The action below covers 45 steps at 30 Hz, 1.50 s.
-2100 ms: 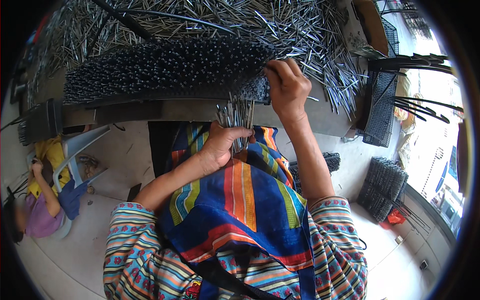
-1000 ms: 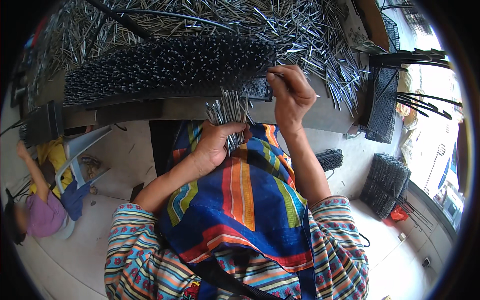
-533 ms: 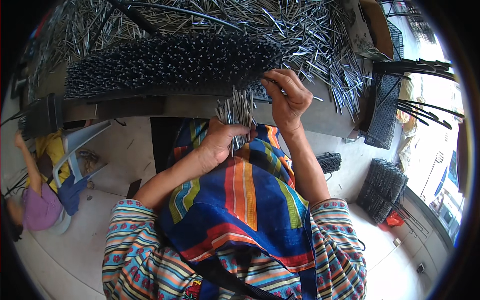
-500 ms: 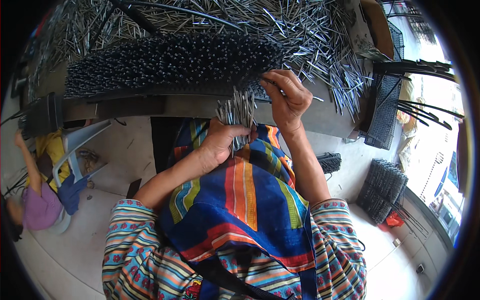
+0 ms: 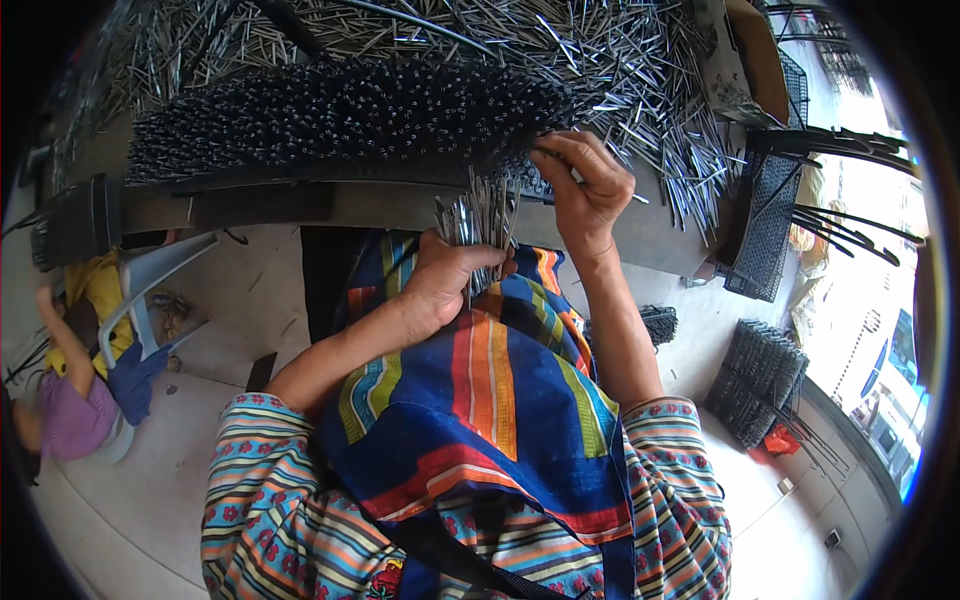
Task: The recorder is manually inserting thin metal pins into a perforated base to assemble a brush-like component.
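Note:
My left hand (image 5: pixel 440 273) is closed around a bundle of thin metal strips (image 5: pixel 478 215), which stick up past the thumb in front of my striped apron. My right hand (image 5: pixel 592 190) is pinched at the right end of a long black block (image 5: pixel 340 125). Densely packed upright metal tips cover this block. What the right fingertips grip is too small and dark to make out. Between the bundle and the right hand there is a narrow gap.
Loose metal strips (image 5: pixel 600 60) lie heaped behind the block on the worktable (image 5: pixel 400 208). Black mesh crates (image 5: pixel 765 230) hang at the right edge. A dark bristly stack (image 5: pixel 757 380) stands on the floor. Another person (image 5: pixel 85 410) sits at the left beside a grey chair (image 5: pixel 140 300).
My right hand has shifted slightly right and up, still pinched. My left hand keeps its grip on the strips in nearly the same place.

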Available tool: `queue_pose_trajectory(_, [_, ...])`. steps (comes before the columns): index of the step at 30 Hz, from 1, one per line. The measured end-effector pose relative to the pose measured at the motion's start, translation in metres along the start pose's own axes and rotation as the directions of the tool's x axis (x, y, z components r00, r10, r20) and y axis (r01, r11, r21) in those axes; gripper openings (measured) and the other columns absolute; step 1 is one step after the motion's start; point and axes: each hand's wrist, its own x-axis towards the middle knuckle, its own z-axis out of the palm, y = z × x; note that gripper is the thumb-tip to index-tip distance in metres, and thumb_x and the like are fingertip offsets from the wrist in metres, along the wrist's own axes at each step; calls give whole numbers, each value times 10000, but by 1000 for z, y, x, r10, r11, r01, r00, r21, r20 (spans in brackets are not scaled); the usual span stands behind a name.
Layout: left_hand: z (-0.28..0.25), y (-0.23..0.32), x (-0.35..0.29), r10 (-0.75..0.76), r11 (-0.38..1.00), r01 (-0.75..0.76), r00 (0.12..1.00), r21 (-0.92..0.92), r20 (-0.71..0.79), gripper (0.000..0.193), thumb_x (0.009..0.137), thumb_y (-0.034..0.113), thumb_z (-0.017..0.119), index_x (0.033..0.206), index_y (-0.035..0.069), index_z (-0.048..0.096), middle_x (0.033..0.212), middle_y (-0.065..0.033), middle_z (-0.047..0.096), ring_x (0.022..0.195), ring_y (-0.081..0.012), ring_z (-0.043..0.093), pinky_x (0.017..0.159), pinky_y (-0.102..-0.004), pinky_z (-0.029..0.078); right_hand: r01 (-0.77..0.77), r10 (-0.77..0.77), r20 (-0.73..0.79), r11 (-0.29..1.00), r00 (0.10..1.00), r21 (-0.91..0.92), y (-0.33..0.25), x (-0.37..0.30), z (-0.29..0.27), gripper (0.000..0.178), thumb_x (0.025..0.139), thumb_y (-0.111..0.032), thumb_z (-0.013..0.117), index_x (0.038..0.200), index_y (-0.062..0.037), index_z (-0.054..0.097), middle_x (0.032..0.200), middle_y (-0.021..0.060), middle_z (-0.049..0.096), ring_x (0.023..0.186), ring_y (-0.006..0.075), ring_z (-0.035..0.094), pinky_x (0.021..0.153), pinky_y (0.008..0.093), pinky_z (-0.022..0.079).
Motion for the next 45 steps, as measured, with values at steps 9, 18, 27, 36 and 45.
queue_pose_trajectory(9, [-5, 1, 0, -26, 998, 25, 999, -55, -24, 252, 695, -141, 658, 931, -62, 620, 844, -147, 673, 705, -254, 680, 617, -347, 585, 11, -11, -4, 1000, 1000, -23, -1, -7, 6, 175, 700, 124, 701, 859, 49, 699, 827, 107, 680, 721, 132, 637, 634, 226, 501])
queue_pose_trajectory(18, [-7, -1, 4, -79, 994, 76, 996, -73, -43, 233, 700, -141, 645, 919, -67, 613, 836, -150, 667, 702, -264, 680, 608, -359, 584, -87, 74, -87, 984, 993, -156, -4, 2, 10, 129, 714, 62, 728, 832, 13, 714, 730, 56, 650, 595, 82, 561, 531, 218, 421])
queue_pose_trajectory(27, [-6, 3, 3, -126, 988, 125, 992, -93, -6, 201, 727, -130, 641, 912, -53, 622, 816, -153, 668, 686, -262, 673, 625, -364, 579, 21, -29, -36, 975, 999, -222, -1, 10, 7, 90, 728, 31, 728, 811, 4, 708, 665, 63, 624, 541, 102, 544, 503, 238, 414])
queue_pose_trajectory(36, [-9, 1, 4, -128, 989, 129, 992, -76, 6, 246, 735, -126, 640, 963, -38, 621, 844, -149, 673, 722, -261, 678, 647, -359, 587, -12, 19, 30, 976, 999, -219, 10, 1, 2, 119, 757, 42, 705, 869, 10, 681, 704, 59, 625, 539, 101, 581, 490, 230, 438])
queue_pose_trajectory(45, [-13, 2, 5, -139, 989, 137, 990, -62, -22, 261, 734, -129, 642, 981, -44, 623, 868, -151, 672, 727, -268, 680, 656, -370, 593, 70, -87, -77, 976, 993, -208, 2, 5, 5, 151, 779, 79, 658, 910, 7, 681, 727, 80, 626, 540, 131, 600, 493, 242, 448])
